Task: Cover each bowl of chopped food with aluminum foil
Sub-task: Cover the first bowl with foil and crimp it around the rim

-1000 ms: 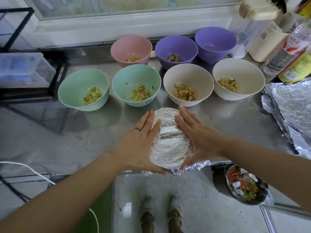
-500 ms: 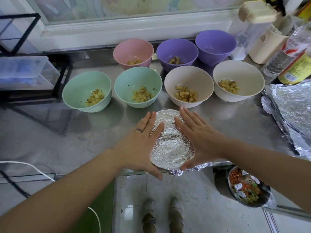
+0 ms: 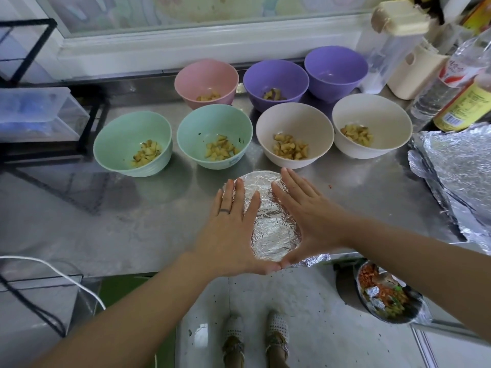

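Observation:
A foil-covered bowl (image 3: 268, 221) stands at the front edge of the steel counter (image 3: 132, 229). My left hand (image 3: 228, 229) lies flat on its left side and my right hand (image 3: 305, 216) flat on its right side, fingers straight, thumbs meeting at the near rim. Behind it stand uncovered bowls of chopped food: two green bowls (image 3: 132, 143) (image 3: 214, 134), two cream bowls (image 3: 295, 134) (image 3: 372, 124), a pink bowl (image 3: 206, 83) and a purple bowl (image 3: 276, 85). A second purple bowl (image 3: 336, 70) sits at the back; its contents are hidden.
Crumpled foil sheets (image 3: 459, 176) lie at the counter's right edge. Bottles (image 3: 465, 99) and a cream container (image 3: 411, 73) crowd the back right. A clear box (image 3: 37, 115) sits on a rack at left. A bin of scraps (image 3: 385, 296) stands on the floor below right.
Both hands have slid toward me along the foil, and the thumbs now meet at the near rim. The view has shifted slightly down.

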Tool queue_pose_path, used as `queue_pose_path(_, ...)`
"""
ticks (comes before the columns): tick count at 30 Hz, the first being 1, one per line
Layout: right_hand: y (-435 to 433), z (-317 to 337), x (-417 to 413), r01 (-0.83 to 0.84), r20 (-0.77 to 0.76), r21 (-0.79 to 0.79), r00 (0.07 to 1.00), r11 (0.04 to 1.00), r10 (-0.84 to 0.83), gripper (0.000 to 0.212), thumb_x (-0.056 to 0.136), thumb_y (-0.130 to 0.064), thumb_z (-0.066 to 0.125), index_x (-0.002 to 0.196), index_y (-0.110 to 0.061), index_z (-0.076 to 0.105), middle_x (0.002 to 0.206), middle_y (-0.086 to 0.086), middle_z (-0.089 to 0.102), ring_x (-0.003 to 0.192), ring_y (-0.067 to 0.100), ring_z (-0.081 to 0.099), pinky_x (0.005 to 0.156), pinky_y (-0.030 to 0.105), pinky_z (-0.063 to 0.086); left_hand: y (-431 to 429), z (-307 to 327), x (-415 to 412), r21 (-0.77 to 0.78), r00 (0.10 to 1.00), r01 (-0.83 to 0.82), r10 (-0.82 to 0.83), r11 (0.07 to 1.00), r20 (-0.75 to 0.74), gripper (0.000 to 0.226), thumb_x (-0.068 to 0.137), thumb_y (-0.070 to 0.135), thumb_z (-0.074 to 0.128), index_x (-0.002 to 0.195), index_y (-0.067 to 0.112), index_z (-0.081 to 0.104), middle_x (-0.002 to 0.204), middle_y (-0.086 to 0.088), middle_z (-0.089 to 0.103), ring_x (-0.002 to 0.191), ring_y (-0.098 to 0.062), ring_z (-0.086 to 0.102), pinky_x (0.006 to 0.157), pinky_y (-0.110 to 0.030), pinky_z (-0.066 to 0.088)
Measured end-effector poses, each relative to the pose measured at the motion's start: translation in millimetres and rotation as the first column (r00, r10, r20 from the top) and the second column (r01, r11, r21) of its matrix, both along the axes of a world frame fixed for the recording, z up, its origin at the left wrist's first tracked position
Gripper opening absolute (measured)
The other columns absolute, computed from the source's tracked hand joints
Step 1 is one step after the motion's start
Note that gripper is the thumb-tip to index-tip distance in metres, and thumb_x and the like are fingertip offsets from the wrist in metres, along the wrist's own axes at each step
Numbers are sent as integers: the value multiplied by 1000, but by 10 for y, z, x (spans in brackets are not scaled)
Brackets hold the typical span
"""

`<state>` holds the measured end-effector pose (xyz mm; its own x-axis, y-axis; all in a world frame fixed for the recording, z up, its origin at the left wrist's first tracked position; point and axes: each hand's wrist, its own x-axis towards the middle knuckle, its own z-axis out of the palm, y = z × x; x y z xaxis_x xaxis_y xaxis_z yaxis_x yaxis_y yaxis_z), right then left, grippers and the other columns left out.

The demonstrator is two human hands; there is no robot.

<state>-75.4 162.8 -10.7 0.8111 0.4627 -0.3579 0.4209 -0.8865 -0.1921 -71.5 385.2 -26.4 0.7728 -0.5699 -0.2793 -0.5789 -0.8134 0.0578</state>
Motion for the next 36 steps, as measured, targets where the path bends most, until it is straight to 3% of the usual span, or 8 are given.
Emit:
queue_pose_path(4, -5, -23, -52, -4, 43, 12, 999, 1000, 3, 150, 56, -104, 47, 157, -20, -26, 160, 13, -39, 146, 24, -41, 117, 37, -21, 16, 0, -3, 18, 1000, 29, -29, 999, 6, 139, 60, 103, 22, 156, 12, -21, 157, -27, -33, 143, -42, -37, 122, -56, -7)
queue_pose_path(7, 0, -79, -82, -24, 131, -32, 991, 999, 28, 147, 58, -105, 41, 161, -15, -13, 165, 18, -25, 151, 30, -30, 124, 44, -10, 20, -6, -6, 31, 999, 47, -47, 998, 5, 137, 57, 100, 16, 154, 13, -26, 157, -26, -33, 143, -43, -37, 121, -57, -5)
queue_pose_path(12, -7, -153, -89, -17, 170, -9, 985, 1000, 18, 143, 60, -106, 32, 162, -14, -6, 168, 18, -15, 154, 31, -22, 127, 47, 1, 19, -42, -8, 0, 999, 37, -37, 999, 22, 135, 60, 95, 29, 157, 14, -18, 159, -26, -28, 144, -42, -34, 122, -58, -3)
queue_pose_path(18, -14, -172, -89, -39, 174, -14, 984, 999, 41, 138, 62, -105, 29, 162, -16, -7, 168, 21, -11, 154, 34, -20, 125, 48, -2, 17, -58, -10, 12, 998, 46, -46, 999, 45, 135, 63, 95, 37, 157, 14, -16, 160, -26, -25, 145, -44, -33, 121, -58, -3)
queue_pose_path(22, -10, -71, -154, -68, 175, -20, 982, 998, 70, 147, 52, -107, 29, 160, -19, -17, 165, 17, -27, 151, 32, -30, 124, 47, -15, 19, -29, -10, -15, 998, 46, -46, 999, 31, 141, 59, 103, 29, 158, 13, -16, 160, -25, -26, 144, -42, -34, 121, -59, -5)
queue_pose_path(28, 126, -180, -268, -21, 261, 98, 965, 995, -5, 125, 75, -99, 33, 164, -17, 1, 169, 20, -4, 156, 35, -12, 125, 59, 10, 67, -58, 12, -51, 997, 67, -66, 996, 39, 140, 60, 105, 22, 157, 13, -19, 161, -22, -27, 146, -39, -33, 122, -57, -1)
queue_pose_path(36, 125, -316, -251, -47, 352, 84, 936, 995, 15, 123, 77, -97, 31, 162, -10, 11, 167, 24, 13, 156, 40, 6, 120, 65, 21, 72, -119, 54, -35, 993, 101, -98, 994, 70, 132, 68, 96, 32, 158, 12, -14, 162, -22, -25, 148, -38, -30, 122, -57, 0)
